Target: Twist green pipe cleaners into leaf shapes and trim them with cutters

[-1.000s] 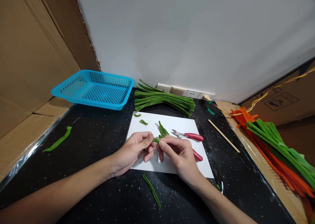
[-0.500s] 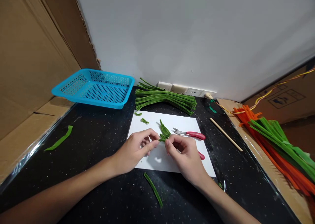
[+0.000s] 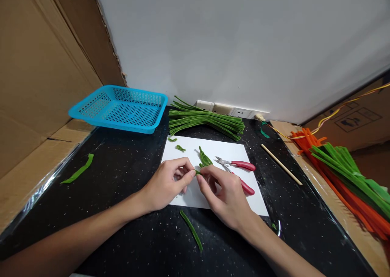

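My left hand pinches one end of a short green pipe cleaner between thumb and fingers. My right hand grips the same piece close by, its fingertips almost meeting the left ones; most of the piece is hidden by the fingers. Just beyond them, a small cluster of bent green pipe cleaners lies on a white sheet. Wire cutters with red handles rest on the sheet beside my right hand. Two small green scraps, one a folded piece, lie near the sheet's far left corner.
Behind the sheet lies a bundle of long green pipe cleaners. A blue basket stands back left. To the right are a wooden stick and orange and green bundles. One loose green length lies in front.
My right hand has shifted slightly left, closer to the left fingertips, exposing more of the cutters' lower handle. The whole view has moved a little.
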Motion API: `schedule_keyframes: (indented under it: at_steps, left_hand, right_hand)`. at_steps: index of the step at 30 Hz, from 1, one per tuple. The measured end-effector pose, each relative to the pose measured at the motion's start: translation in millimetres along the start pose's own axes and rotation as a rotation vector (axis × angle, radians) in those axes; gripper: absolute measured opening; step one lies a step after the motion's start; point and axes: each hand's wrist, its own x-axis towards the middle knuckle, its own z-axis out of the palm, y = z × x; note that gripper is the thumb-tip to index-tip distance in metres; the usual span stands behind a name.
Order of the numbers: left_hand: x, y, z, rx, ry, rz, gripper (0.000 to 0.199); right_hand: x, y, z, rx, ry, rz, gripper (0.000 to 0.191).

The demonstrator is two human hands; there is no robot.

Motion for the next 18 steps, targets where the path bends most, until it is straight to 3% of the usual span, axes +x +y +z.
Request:
schedule_keyframes:
  at_steps: [4,11,18]
  left_hand:
    - [-2.0,-1.3,2.3,0.008,-0.01,0.019,0.025]
    - [-5.4,-2.3,-0.7,0.239,0.033,0.143,0.022]
    - [-3.0,-5.6,-1.0,0.298,0.092,0.201,0.023]
  right_hand:
    - [0.3,1.4,1.3,0.024,0.06,-0.033,0.015]
    - [-1.0,6.5,5.2,-0.017,0.092,-0.147,0.015]
    - [0.8,8.4,1.8,-0.038,0.104,-0.097,0.016]
